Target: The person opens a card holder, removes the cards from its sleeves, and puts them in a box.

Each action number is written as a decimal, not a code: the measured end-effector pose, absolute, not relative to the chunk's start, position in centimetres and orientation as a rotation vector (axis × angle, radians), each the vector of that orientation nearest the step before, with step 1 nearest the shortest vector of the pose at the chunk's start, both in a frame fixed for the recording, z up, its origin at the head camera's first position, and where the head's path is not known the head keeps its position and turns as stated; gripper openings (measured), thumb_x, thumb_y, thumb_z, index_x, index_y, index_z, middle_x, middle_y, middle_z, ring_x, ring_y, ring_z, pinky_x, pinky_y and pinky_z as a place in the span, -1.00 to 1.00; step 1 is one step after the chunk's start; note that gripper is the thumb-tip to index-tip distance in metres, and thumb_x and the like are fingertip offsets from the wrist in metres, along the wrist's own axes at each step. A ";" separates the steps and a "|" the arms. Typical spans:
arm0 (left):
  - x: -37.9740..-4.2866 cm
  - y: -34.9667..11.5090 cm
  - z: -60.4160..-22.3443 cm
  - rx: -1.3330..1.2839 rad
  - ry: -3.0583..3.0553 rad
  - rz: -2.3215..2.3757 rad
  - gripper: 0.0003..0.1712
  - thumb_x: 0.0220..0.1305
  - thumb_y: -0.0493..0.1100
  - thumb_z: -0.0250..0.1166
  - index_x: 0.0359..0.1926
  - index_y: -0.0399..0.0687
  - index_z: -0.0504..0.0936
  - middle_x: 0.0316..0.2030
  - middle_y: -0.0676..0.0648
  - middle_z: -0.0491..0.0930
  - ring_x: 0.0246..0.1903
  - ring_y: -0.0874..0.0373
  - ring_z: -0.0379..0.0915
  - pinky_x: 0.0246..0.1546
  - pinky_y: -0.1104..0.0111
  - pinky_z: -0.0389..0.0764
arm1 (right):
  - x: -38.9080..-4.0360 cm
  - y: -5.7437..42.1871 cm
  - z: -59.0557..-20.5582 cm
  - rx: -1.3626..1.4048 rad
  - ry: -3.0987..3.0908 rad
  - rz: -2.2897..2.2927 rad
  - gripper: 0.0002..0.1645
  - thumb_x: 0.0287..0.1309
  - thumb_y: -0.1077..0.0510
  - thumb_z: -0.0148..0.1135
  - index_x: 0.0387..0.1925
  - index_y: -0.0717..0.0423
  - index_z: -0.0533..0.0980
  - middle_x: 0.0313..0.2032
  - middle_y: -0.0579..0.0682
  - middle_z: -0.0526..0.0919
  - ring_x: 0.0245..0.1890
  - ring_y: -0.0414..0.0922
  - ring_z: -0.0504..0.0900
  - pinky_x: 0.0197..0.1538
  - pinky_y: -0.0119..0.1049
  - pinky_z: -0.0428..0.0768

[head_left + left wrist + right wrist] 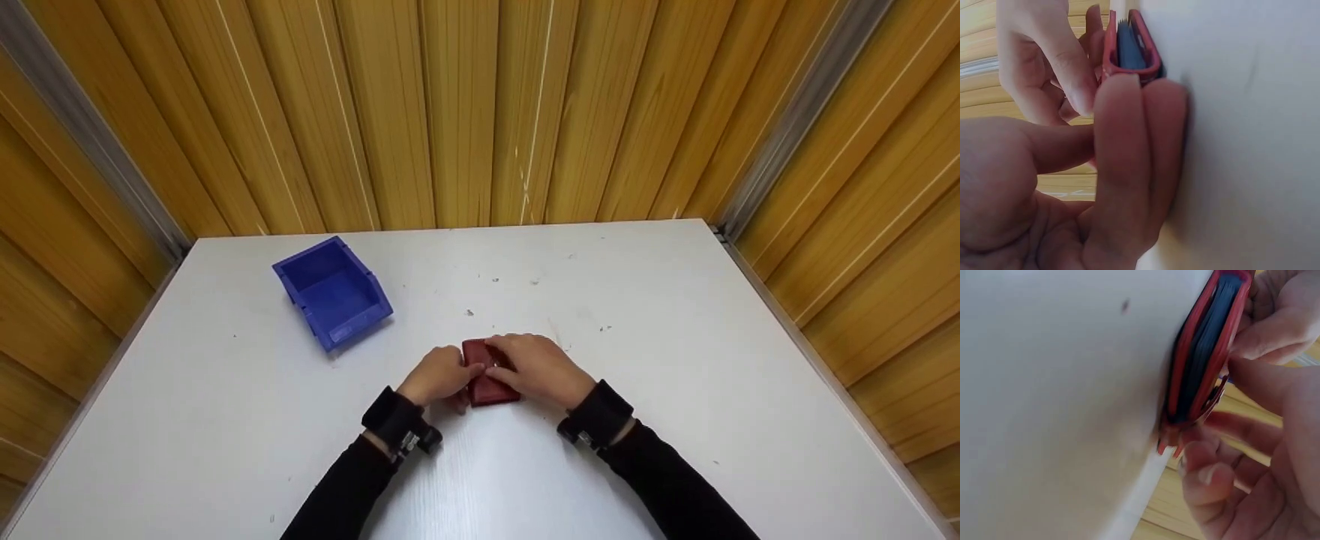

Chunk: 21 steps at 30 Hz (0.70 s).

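A small dark-red card wallet [491, 390] lies on the white table between both hands. My left hand [437, 375] grips its left edge, the thumb on top and the fingers along the side. From the right, my right hand [544, 369] holds the wallet by its top and far edge, thumb near a small shiny snap. In the right wrist view, dark inner sleeves fill the red cover [1182, 374], and a narrow strap [1216, 396] stands slightly off it. The left wrist view shows the wallet's open end [1154, 56] beyond my left fingers [1120, 129].
A blue plastic bin [334, 300] stands on the table [637, 300] at the back left. Wood-patterned walls [457, 112] enclose the back and both sides. Black bands with cameras [394, 420] circle both wrists.
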<state>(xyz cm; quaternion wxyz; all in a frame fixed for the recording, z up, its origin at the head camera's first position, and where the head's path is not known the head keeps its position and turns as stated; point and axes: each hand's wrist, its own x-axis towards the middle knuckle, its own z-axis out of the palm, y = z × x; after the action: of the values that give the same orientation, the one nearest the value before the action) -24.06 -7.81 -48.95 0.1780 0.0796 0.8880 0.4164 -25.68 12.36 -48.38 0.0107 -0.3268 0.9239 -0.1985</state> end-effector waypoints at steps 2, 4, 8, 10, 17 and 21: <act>-24.1 -7.8 -48.9 0.235 2.519 1.172 -0.57 0.50 -0.02 0.22 -0.50 -0.17 0.63 -0.75 -0.05 0.62 -0.79 0.24 0.55 -0.70 0.45 0.41 | -25.6 12.2 -48.5 -1.006 2.914 -0.622 -0.58 0.35 -0.01 0.36 0.06 0.18 0.53 -0.32 0.00 0.68 -0.32 -0.06 0.62 -0.19 -0.14 0.60; -24.0 -7.8 -49.0 0.249 2.528 1.165 -0.57 0.50 -0.02 0.23 -0.50 -0.17 0.63 -0.75 -0.06 0.62 -0.78 0.23 0.55 -0.69 0.45 0.41 | -25.5 12.2 -48.5 -0.987 2.931 -0.631 -0.62 0.34 -0.01 0.37 -0.07 0.16 0.46 -0.46 -0.07 0.54 -0.44 -0.12 0.48 -0.32 -0.22 0.48; -24.0 -7.9 -48.9 0.264 2.551 1.143 -0.57 0.51 -0.02 0.23 -0.50 -0.16 0.62 -0.74 -0.07 0.63 -0.78 0.22 0.57 -0.66 0.47 0.41 | -25.4 12.2 -48.5 -0.961 2.928 -0.657 -0.66 0.32 0.03 0.38 -0.22 0.14 0.41 -0.55 -0.15 0.37 -0.49 -0.17 0.38 -0.40 -0.31 0.36; -24.1 -7.8 -48.9 0.270 2.560 1.128 -0.57 0.51 -0.02 0.23 -0.50 -0.16 0.62 -0.74 -0.07 0.64 -0.77 0.23 0.58 -0.66 0.47 0.41 | -25.3 12.1 -48.4 -0.949 2.926 -0.660 -0.67 0.32 0.04 0.37 -0.29 0.13 0.41 -0.55 -0.16 0.35 -0.48 -0.18 0.39 -0.39 -0.31 0.36; -24.1 -7.7 -49.0 0.278 2.559 1.136 -0.56 0.52 -0.03 0.22 -0.52 -0.15 0.62 -0.74 -0.07 0.64 -0.79 0.25 0.56 -0.70 0.49 0.40 | -25.1 11.9 -48.2 -0.907 2.926 -0.659 -0.72 0.33 0.06 0.35 -0.35 0.13 0.46 -0.53 -0.13 0.42 -0.44 -0.15 0.44 -0.36 -0.27 0.43; -24.0 -7.5 -49.0 0.251 2.539 1.185 -0.59 0.52 -0.03 0.21 -0.46 -0.17 0.60 -0.72 -0.07 0.63 -0.80 0.25 0.54 -0.75 0.46 0.43 | -25.0 11.7 -48.2 -0.905 2.938 -0.678 -0.77 0.33 0.11 0.30 -0.37 0.13 0.47 -0.53 -0.09 0.48 -0.47 -0.17 0.45 -0.39 -0.30 0.45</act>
<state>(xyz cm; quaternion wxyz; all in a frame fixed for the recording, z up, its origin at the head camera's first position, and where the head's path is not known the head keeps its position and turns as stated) -23.99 -7.54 -48.98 0.1635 0.0882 0.8904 0.4154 -25.04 11.72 -48.24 -0.0034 -0.2874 0.9333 -0.2154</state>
